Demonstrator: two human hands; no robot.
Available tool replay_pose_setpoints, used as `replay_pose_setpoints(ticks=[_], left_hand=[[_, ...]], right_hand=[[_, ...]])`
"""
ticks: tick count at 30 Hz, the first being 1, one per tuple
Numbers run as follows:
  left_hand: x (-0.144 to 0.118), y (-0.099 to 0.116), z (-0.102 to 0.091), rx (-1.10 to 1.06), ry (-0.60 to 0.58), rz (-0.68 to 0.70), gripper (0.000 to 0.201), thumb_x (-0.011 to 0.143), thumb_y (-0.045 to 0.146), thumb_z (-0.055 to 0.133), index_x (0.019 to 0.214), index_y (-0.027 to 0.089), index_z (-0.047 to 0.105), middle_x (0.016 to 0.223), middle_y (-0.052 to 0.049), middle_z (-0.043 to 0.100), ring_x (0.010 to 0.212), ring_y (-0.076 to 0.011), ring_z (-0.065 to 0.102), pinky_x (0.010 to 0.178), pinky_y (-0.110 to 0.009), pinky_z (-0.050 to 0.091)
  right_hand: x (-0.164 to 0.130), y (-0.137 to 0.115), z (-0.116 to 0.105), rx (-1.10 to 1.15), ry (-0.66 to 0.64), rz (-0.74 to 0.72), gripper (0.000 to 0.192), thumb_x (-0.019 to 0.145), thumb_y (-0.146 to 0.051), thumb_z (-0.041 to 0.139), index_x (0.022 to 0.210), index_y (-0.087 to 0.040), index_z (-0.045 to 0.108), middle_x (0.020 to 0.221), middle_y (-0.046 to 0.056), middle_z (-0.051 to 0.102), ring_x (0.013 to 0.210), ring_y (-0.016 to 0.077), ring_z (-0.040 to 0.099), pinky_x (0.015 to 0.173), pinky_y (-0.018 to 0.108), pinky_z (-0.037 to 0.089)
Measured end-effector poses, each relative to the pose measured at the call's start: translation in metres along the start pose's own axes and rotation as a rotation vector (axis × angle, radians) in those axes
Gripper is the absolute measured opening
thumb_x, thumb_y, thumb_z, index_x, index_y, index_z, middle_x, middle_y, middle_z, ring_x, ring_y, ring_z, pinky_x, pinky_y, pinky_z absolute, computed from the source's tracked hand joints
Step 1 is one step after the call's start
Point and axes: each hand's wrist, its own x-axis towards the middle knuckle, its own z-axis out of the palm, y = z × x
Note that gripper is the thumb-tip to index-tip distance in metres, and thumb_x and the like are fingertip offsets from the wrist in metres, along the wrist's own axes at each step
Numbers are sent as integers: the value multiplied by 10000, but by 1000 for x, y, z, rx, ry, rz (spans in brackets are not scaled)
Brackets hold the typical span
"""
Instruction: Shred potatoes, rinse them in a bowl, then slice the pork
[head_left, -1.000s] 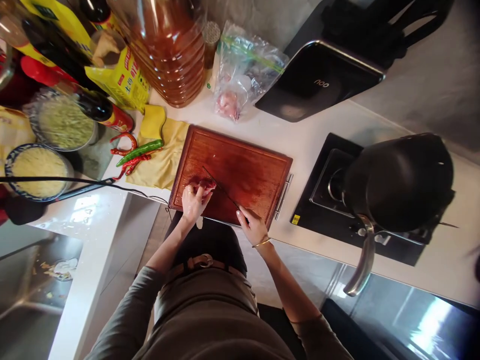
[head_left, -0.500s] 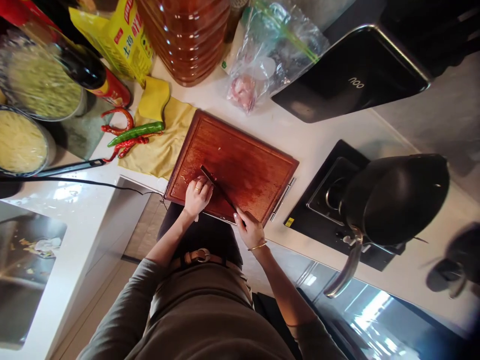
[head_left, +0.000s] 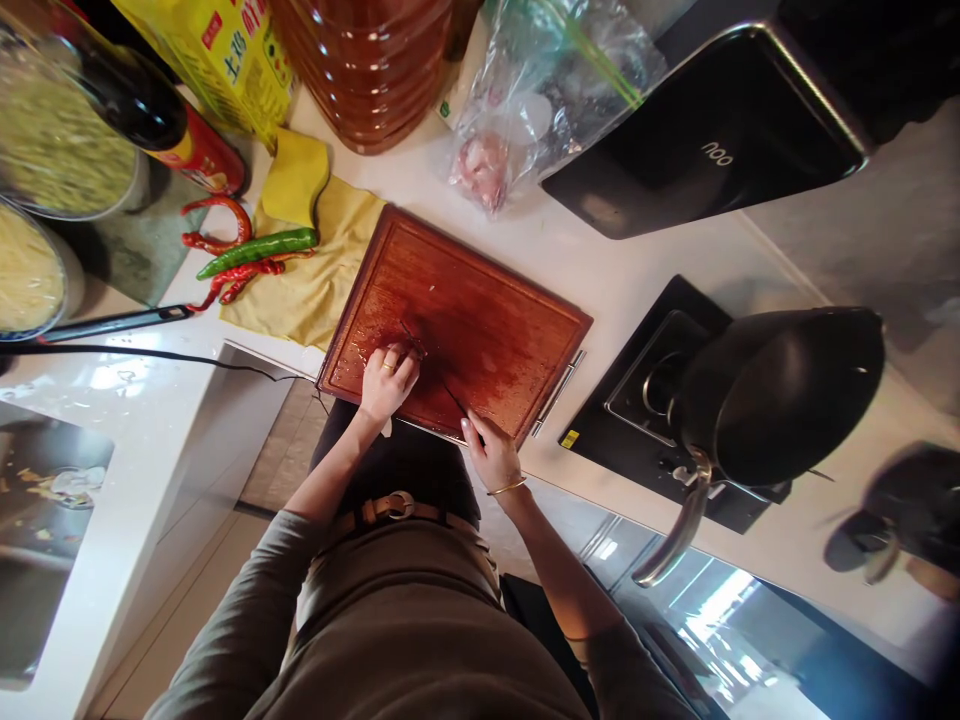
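Observation:
A reddish wooden cutting board [head_left: 480,310] lies on the white counter in front of me. My left hand [head_left: 386,382] presses down on a small piece of red meat near the board's front edge; the meat is almost wholly hidden under my fingers. My right hand [head_left: 489,452] grips the handle of a knife [head_left: 433,368], whose thin dark blade runs along the right side of my left hand's fingers.
Red and green chillies [head_left: 244,258] lie on a yellow cloth [head_left: 322,270] left of the board. A big oil jug [head_left: 375,60], a bagged piece of meat [head_left: 487,160], bottles and two bowls stand behind. A black wok [head_left: 780,395] sits on the hob at right.
My left hand has closed over the meat, which showed red beside my fingers a second ago. The knife has drawn nearer to me along my fingers. The camera view has shifted.

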Motion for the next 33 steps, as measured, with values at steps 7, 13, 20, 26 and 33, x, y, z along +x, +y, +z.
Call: replay_pose_setpoints(ticks=[7,13,20,26,33], left_hand=[[2,2,-1,102,26,17,223,881,264,452,957,196,650,1098,-129,589,895,-229,531,767,-389,426],[2,1,2,154,71,45,224,881,270,456,954,198,655,1086,-123,603,890,-227,530,765,-383,430],[2,3,5,86,46,-19,281,892,281,443,1095,215,626,1128,-131,593,968,-238,526,815,-389,407],[1,3,6,88,45,-35,323,894,294,430,1155,223,608,1115,-139,588,962,-241,527,814,-387,408],[2,4,4,122,40,-27,300,892,286,428,1107,223,629,1132,-131,589,957,-247,521,806,-400,412]], right_hand=[[7,-13,3,-58,47,-78,385,936,-335,383,1244,-212,577,991,96,697,818,174,659,747,250,505],[22,-22,6,-44,33,-66,396,938,-337,379,1277,-223,548,992,89,699,864,184,659,786,254,502],[26,-10,13,146,86,-56,392,938,-323,370,1259,-201,557,1138,84,658,976,181,647,836,260,506],[16,-3,16,162,169,-25,373,922,-355,398,1115,-165,653,971,108,709,875,197,674,794,285,522],[6,-5,18,104,145,-35,391,928,-363,379,1108,-154,656,941,118,708,867,195,668,802,291,514]])
